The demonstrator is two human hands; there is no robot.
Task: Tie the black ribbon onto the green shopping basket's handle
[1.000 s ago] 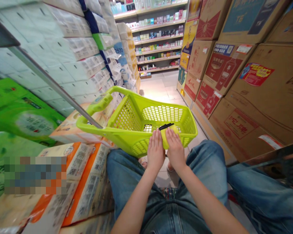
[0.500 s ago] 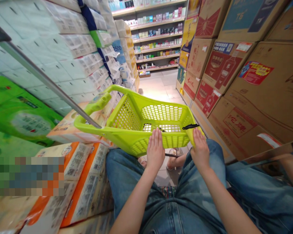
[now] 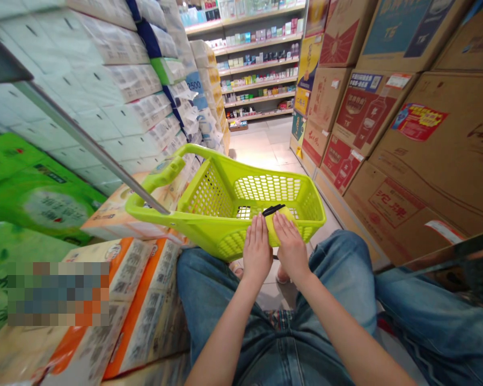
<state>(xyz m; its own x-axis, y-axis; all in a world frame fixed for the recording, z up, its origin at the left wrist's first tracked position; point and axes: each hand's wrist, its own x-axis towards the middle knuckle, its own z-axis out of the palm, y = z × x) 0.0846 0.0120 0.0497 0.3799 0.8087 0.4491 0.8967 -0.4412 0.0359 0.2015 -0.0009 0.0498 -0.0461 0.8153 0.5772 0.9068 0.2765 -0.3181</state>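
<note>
A lime-green shopping basket (image 3: 209,228) with perforated walls and a pull handle tilts in front of my knees. My left hand (image 3: 257,249) lies on its near side, fingers stretched out flat and close together, the tips at the rim. Just right of it, my right hand (image 3: 293,249) presses a yellow cloth-like piece (image 3: 270,224) over the same rim, fingers bent over it. A black strip (image 3: 273,209) sticks out along that piece's top edge. Whatever lies under my right palm is hidden.
Packs of tissue (image 3: 137,300) are stacked at my left, with a metal pole (image 3: 88,142) slanting across. Cardboard cartons (image 3: 410,155) form a wall on the right. Shelves of small goods (image 3: 261,69) stand beyond the tiled floor (image 3: 261,140). A mirror-like surface (image 3: 438,289) is at lower right.
My right hand has slid left along the basket's rim with the yellow piece and its black strip, ending beside my left hand. The left hand has hardly moved.
</note>
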